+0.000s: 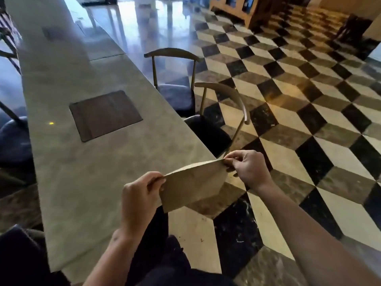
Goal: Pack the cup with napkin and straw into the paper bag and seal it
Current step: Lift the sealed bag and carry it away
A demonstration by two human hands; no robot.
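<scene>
A brown paper bag (193, 184) hangs in the air just off the right edge of the long table, over the floor. My left hand (140, 195) pinches its top left corner and my right hand (247, 168) pinches its top right corner, so the top edge is stretched between them. The bag's mouth looks pressed flat. No cup, napkin or straw shows; what lies inside the bag is hidden.
The long pale stone table (86, 162) runs away to the upper left, with a dark square inset (105, 114) in it. Two chairs (218, 120) stand along its right side. A checkered floor (309, 120) spreads to the right. My dark-clothed legs are below.
</scene>
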